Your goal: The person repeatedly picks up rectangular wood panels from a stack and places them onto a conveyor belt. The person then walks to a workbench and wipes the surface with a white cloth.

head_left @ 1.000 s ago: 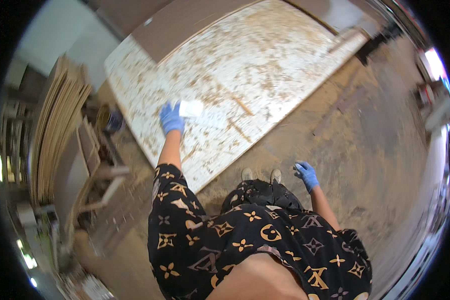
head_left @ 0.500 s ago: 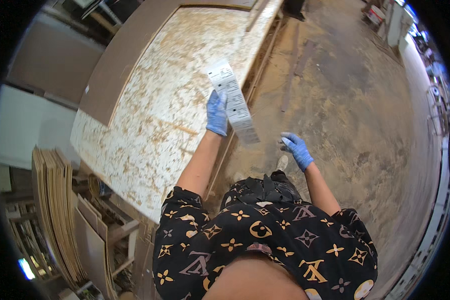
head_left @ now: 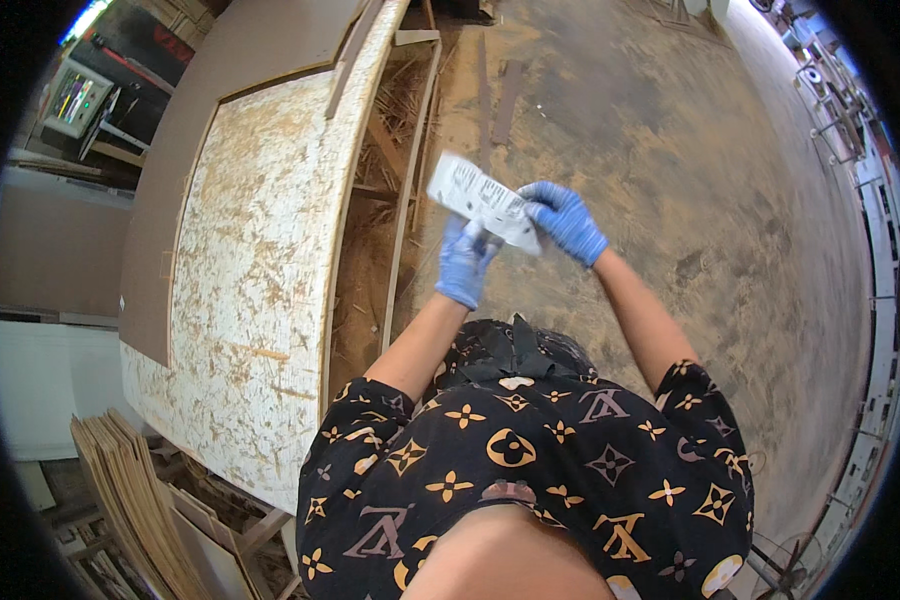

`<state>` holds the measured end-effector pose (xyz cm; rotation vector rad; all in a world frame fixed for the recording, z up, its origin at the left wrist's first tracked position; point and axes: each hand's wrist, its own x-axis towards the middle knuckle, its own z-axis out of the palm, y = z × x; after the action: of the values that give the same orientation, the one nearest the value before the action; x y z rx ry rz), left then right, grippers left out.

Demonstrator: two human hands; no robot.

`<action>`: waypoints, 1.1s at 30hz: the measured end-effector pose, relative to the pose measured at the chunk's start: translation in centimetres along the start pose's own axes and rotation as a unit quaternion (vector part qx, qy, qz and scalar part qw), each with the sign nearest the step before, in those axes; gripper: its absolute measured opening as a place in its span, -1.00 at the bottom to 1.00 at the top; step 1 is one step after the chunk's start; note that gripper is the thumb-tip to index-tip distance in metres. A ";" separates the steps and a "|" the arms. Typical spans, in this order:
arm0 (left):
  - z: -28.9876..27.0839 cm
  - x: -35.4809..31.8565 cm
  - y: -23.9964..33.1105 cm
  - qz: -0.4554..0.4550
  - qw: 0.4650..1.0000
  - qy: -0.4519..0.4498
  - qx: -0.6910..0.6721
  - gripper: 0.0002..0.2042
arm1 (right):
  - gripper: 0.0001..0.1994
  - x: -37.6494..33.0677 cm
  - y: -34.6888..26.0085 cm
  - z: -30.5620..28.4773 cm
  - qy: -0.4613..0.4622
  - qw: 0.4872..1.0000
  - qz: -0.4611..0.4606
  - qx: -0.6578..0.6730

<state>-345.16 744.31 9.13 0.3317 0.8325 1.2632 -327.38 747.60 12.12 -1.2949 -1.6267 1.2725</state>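
A white strip of printed labels (head_left: 482, 198), slightly blurred, is held up in front of me over the floor. My left hand (head_left: 466, 262), in a blue glove, grips it from below near the middle, its fingers partly behind the strip. The fingers of my right hand (head_left: 567, 222), gloved the same way, pinch the strip's right end. To the left of both hands is a worktable (head_left: 250, 230) with a scuffed white top and wood dust on it.
A large brown board (head_left: 142, 270) with a cut-out edge lies along the table's far left side. Thin wooden panels (head_left: 120, 490) stand stacked at the lower left. Wood scraps (head_left: 395, 110) fill the space under the table, and narrow brown strips (head_left: 507, 100) lie on the dusty floor.
My right hand has come up and inward and now holds the strip's end. The strip has turned more level and looks shorter. My view has swung right, away from the table.
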 end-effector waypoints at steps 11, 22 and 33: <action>4.6 9.6 6.4 0.083 0.791 -0.267 0.544 -0.63 | -0.77 14.5 -7.6 -6.9 -0.342 0.843 -0.039 -0.414; 0.0 24.5 17.2 0.155 0.966 -0.043 0.201 -0.80 | -0.76 30.7 -6.8 -0.1 -0.002 0.987 -0.152 0.054; -5.3 31.2 26.5 0.270 0.953 0.112 0.078 -0.86 | -0.53 38.2 -5.8 10.1 -0.177 0.977 -0.036 0.112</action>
<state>-365.40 780.16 11.18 0.5777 1.0827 1.7719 -348.44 781.53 12.68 -0.9002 -1.6882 1.6583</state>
